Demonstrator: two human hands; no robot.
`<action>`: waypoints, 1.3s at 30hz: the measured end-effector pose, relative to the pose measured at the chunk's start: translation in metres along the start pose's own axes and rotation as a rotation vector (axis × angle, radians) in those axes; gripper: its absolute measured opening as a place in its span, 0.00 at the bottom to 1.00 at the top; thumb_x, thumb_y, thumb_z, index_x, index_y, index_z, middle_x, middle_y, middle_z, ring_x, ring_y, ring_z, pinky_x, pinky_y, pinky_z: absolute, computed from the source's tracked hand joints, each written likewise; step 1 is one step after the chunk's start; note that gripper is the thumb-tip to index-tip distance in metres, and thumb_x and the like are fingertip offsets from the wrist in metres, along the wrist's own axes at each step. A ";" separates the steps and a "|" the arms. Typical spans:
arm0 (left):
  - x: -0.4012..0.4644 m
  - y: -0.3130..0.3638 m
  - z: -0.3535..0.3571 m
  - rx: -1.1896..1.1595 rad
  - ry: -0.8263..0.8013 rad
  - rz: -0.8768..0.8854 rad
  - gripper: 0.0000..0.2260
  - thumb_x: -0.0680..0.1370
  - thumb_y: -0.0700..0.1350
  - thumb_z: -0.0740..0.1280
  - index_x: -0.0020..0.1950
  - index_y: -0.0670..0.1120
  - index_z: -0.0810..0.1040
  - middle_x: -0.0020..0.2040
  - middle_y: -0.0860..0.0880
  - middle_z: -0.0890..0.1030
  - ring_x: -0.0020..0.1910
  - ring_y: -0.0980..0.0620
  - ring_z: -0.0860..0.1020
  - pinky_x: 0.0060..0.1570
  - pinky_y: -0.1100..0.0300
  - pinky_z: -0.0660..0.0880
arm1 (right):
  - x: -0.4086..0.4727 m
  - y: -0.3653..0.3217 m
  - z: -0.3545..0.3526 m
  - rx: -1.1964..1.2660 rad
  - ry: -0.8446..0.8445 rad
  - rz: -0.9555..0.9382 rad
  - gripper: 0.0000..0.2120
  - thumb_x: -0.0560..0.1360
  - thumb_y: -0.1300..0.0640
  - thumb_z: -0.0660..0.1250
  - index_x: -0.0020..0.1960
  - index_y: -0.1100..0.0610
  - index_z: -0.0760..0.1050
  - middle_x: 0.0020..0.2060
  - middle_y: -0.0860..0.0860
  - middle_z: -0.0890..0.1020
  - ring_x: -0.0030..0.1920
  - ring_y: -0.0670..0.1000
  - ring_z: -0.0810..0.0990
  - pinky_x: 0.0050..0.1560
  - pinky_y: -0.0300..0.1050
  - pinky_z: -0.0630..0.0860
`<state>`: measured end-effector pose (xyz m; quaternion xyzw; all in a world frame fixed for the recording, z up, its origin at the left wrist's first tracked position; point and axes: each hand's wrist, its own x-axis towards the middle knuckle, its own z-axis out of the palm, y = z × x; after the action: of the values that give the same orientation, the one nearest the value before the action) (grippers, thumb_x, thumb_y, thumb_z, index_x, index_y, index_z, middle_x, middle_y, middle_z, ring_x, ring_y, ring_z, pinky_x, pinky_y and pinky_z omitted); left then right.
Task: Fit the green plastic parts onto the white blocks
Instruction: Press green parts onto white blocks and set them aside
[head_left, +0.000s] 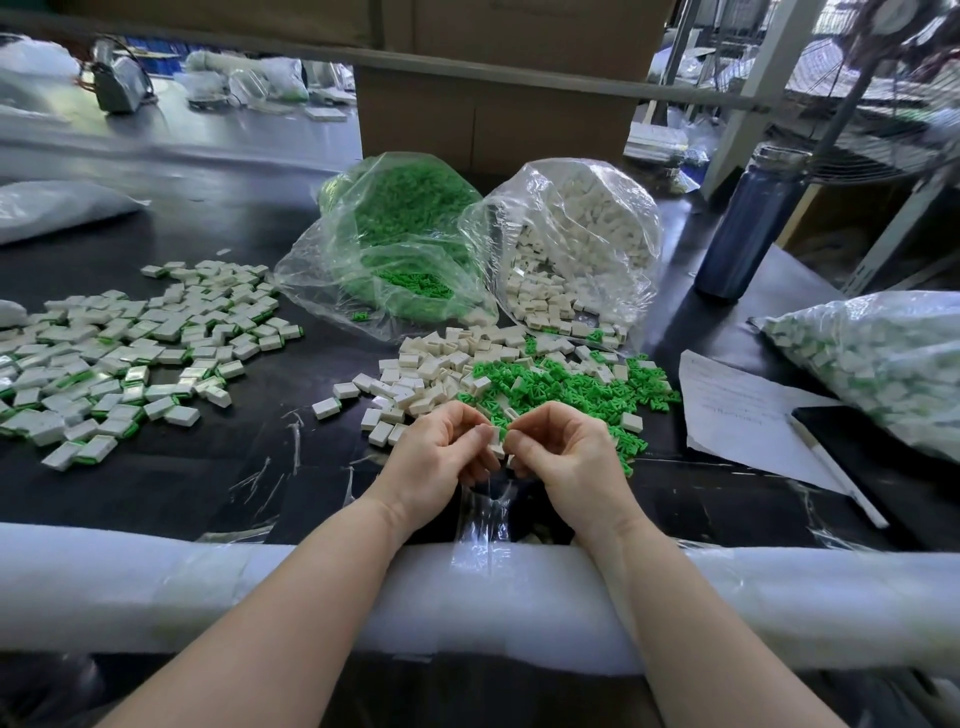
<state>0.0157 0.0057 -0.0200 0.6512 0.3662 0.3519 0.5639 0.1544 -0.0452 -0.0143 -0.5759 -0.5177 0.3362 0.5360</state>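
Right in front of the loose pile of white blocks on the black worktop, both hands meet over a single small piece. Left hand and right hand each have the fingers curled in, and together they pinch one white block between the fingertips; each grip is narrow and closed on that block. Whether a green part is already sitting in it, can't tell, the fingers cover most of it.

Just right of that pile, touching and partly mixed with it, lies a scatter of green parts. Behind the pile are two clear bags lying open toward it: a bag of green parts on the left and a bag of white blocks beside it, spilling out.

Well left of the pile sits a big spread of finished blocks, white with green showing at the edges. Far right of the pile there's a sheet of paper with a pen on it, another full bag, and a dark blue bottle standing upright further back. A cardboard box stands behind the bags, and white foam padding runs along the near edge under the forearms.
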 end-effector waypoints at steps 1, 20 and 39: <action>0.000 0.000 0.000 -0.008 0.004 -0.003 0.05 0.79 0.38 0.61 0.43 0.43 0.73 0.33 0.46 0.79 0.29 0.56 0.76 0.31 0.67 0.72 | 0.000 0.000 0.000 0.003 0.007 -0.006 0.07 0.72 0.68 0.69 0.38 0.58 0.77 0.31 0.54 0.80 0.31 0.48 0.77 0.35 0.40 0.77; -0.003 0.004 0.000 0.101 -0.063 0.026 0.06 0.78 0.36 0.63 0.42 0.44 0.76 0.30 0.48 0.76 0.28 0.58 0.73 0.33 0.68 0.72 | 0.001 0.005 -0.002 0.040 -0.046 0.060 0.10 0.69 0.69 0.71 0.40 0.57 0.73 0.29 0.54 0.76 0.29 0.49 0.74 0.33 0.42 0.74; -0.006 0.009 0.001 0.008 -0.039 0.024 0.06 0.76 0.33 0.63 0.43 0.40 0.78 0.29 0.48 0.76 0.26 0.59 0.74 0.31 0.69 0.73 | 0.001 0.008 -0.005 0.187 -0.069 0.099 0.07 0.68 0.67 0.73 0.41 0.60 0.76 0.29 0.53 0.80 0.28 0.47 0.78 0.30 0.38 0.76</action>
<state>0.0145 -0.0005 -0.0119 0.6645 0.3489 0.3443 0.5641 0.1609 -0.0446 -0.0210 -0.5363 -0.4733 0.4285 0.5521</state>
